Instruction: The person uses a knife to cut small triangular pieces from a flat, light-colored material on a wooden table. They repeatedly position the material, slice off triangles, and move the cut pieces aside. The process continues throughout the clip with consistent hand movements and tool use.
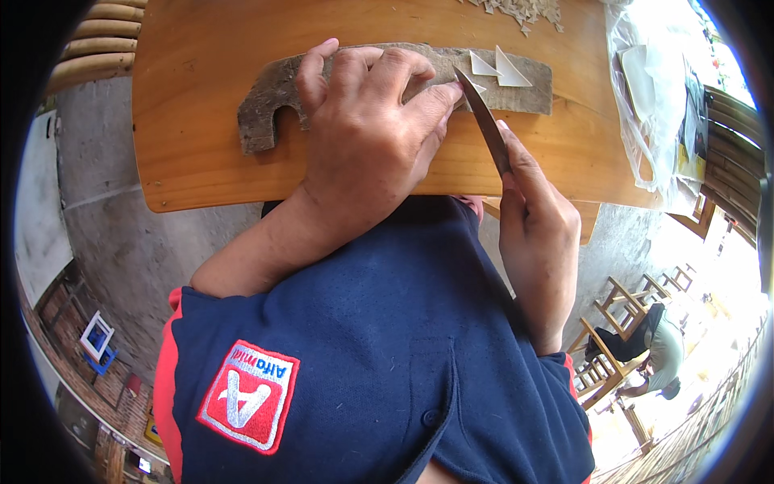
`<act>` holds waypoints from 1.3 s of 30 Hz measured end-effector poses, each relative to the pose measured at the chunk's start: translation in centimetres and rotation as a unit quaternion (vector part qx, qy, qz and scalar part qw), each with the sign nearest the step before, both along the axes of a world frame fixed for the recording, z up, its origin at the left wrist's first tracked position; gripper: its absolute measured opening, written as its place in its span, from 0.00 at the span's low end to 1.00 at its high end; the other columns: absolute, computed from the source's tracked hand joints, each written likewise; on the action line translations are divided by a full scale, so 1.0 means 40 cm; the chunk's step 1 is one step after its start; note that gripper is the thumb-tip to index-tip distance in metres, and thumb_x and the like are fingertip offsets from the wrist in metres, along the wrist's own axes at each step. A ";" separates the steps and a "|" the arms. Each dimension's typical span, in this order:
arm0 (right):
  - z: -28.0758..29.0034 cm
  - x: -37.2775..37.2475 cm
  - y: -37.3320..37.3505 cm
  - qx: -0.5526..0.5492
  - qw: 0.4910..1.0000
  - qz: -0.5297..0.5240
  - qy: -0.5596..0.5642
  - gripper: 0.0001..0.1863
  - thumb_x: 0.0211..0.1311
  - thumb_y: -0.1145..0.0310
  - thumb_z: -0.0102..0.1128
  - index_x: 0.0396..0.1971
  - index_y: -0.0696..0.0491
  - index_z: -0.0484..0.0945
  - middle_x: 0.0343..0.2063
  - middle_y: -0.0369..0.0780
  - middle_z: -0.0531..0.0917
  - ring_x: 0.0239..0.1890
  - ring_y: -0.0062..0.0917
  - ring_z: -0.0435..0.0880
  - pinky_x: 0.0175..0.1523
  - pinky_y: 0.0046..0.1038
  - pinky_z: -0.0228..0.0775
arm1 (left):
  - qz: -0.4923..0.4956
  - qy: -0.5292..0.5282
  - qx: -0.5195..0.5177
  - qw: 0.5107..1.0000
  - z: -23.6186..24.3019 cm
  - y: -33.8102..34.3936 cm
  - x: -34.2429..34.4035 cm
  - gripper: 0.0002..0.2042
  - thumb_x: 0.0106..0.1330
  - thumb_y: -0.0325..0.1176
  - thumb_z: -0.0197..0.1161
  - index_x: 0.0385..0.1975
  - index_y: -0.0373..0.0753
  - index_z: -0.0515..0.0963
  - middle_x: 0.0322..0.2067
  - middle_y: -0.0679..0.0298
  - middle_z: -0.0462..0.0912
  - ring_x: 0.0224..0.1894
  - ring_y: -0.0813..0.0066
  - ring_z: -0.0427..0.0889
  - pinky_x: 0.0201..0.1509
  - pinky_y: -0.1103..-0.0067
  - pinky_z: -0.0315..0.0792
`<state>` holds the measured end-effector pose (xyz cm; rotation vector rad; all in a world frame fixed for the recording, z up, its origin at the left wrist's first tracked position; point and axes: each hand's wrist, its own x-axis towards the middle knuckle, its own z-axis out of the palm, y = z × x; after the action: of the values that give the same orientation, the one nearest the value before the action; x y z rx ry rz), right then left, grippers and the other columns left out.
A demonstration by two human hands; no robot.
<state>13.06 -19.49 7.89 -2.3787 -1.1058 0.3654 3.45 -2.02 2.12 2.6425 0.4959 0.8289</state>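
Note:
A knife point(486, 123) is gripped in my right hand point(538, 214), its blade slanting up and left so the tip lies beside my left thumb. My left hand point(367, 133) bends over a worn wooden board point(270, 89), fingers curled and the thumb pressed down. A thin white piece point(479, 88) shows at the thumb tip, held against the board; most of it is hidden under the hand and blade. Just right of the blade, a small white triangle point(482, 64) and a larger white triangle point(511, 69) lie on the board.
The board rests on a brown wooden table point(201, 161). A heap of small white cut pieces point(524, 11) is at its far edge. Clear plastic bags point(641, 97) hang over the right side. Wooden chairs point(617, 355) and a bent-over person point(663, 347) are in the right background.

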 end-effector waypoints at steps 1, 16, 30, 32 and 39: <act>0.002 0.000 -0.001 -0.006 1.000 0.000 -0.002 0.29 0.70 0.81 0.59 0.70 0.47 0.76 0.32 0.51 0.86 0.32 0.44 0.89 0.39 0.42 0.81 | 0.001 0.003 0.000 1.000 0.001 0.000 0.000 0.11 0.63 0.33 0.73 0.45 0.53 0.92 0.44 0.73 0.84 0.51 0.69 0.79 0.70 0.56 0.60; 0.020 0.001 0.021 -0.075 0.997 0.009 -0.027 0.30 0.70 0.85 0.55 0.70 0.46 0.78 0.52 0.51 0.88 0.48 0.43 0.91 0.52 0.38 0.81 | 0.003 -0.005 0.000 1.000 0.001 0.000 -0.004 0.09 0.60 0.33 0.75 0.40 0.52 0.91 0.44 0.72 0.84 0.52 0.68 0.79 0.69 0.55 0.62; 0.057 -0.013 -0.016 -0.090 0.996 -0.023 -0.007 0.30 0.69 0.86 0.55 0.68 0.48 0.79 0.48 0.52 0.89 0.46 0.41 0.92 0.53 0.33 0.80 | 0.020 -0.004 0.013 1.000 -0.008 -0.007 -0.002 0.11 0.61 0.38 0.77 0.43 0.54 0.91 0.44 0.74 0.84 0.53 0.69 0.79 0.70 0.55 0.62; 0.041 -0.004 -0.012 -0.064 0.998 -0.018 -0.004 0.29 0.69 0.86 0.54 0.68 0.49 0.79 0.48 0.53 0.89 0.47 0.38 0.93 0.54 0.32 0.80 | 0.020 -0.007 0.008 1.000 -0.009 -0.006 -0.002 0.10 0.61 0.38 0.77 0.42 0.54 0.91 0.44 0.74 0.84 0.52 0.69 0.79 0.70 0.55 0.62; 0.026 0.020 -0.020 -0.021 0.999 -0.042 0.016 0.27 0.71 0.84 0.56 0.67 0.49 0.80 0.43 0.51 0.89 0.44 0.34 0.91 0.51 0.33 0.80 | 0.016 -0.029 -0.007 0.999 -0.008 -0.002 0.003 0.09 0.61 0.36 0.77 0.41 0.53 0.91 0.42 0.75 0.85 0.50 0.70 0.80 0.70 0.56 0.63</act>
<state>13.85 -20.30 8.95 -2.4380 -0.9910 0.3987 3.59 -2.12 1.80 2.5969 0.5287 0.9063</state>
